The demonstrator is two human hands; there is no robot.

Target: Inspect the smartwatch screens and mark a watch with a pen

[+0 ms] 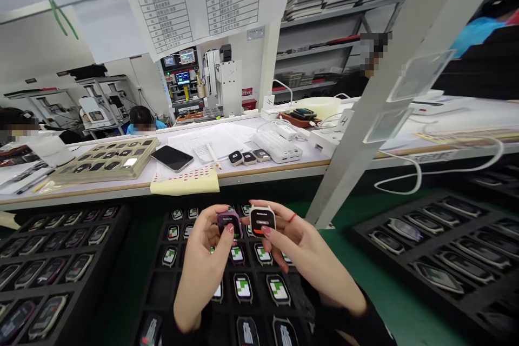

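My left hand (pixel 208 259) is closed around a purple smartwatch (pixel 227 221), its thumb on the dark screen. In my right hand (pixel 298 240) is a silver-cased smartwatch (pixel 261 217), whose screen shows a small label and an orange-red bar by the thumb. Both watches are held side by side, faces up, above a black compartment tray (pixel 158 289). Several watches lie in that tray, many with green-and-white screens, such as one watch (pixel 243 287) below my hands. My hands and forearms hide part of the tray.
Black trays of watches flank me, one tray (pixel 97 259) at left and another tray (pixel 399 270) at right. Ahead, a bench (pixel 259 174) carries a phone (pixel 172 158), a beige tray (pixel 152 151), small watches and a white power bank (pixel 278 143). A slanted post (pixel 365 135) rises at right.
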